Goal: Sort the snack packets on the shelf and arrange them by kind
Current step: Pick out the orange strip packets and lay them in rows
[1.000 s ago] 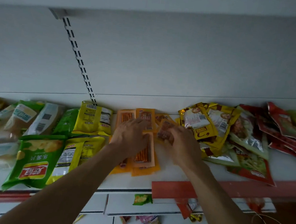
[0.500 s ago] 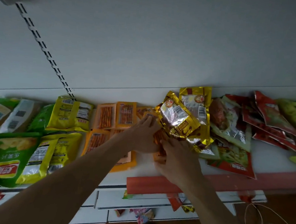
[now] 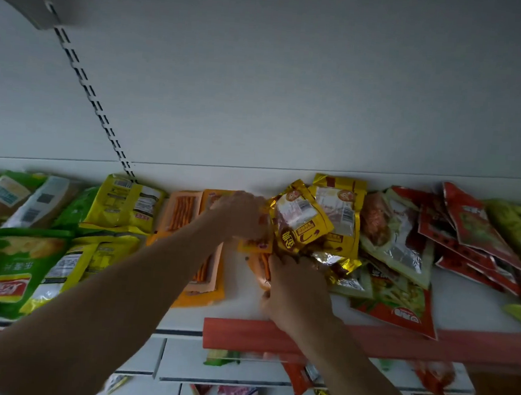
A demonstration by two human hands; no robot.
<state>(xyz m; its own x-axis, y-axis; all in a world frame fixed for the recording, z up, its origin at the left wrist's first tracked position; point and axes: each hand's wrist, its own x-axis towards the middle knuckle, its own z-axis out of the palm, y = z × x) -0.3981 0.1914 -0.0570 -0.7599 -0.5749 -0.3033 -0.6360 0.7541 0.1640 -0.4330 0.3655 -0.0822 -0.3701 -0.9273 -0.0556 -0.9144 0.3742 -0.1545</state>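
Shelf (image 3: 238, 313), mid-row. Left hand (image 3: 239, 217) lay on the orange packets (image 3: 184, 213) near the back wall; fingers blurred, grip could not be told. Right hand (image 3: 297, 292) curled its fingers on one orange packet (image 3: 260, 266) under the leaning gold packets (image 3: 300, 224). Leftward lay green bags (image 3: 11, 266) and yellow bags (image 3: 126, 203); rightward, red packets (image 3: 472, 230)

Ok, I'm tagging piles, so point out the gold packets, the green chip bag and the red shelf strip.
gold packets (image 3: 298, 210): head view, front packet's pale label.
green chip bag (image 3: 23, 261): head view, middle of its face.
red shelf strip (image 3: 403, 346): head view, bare right stretch.
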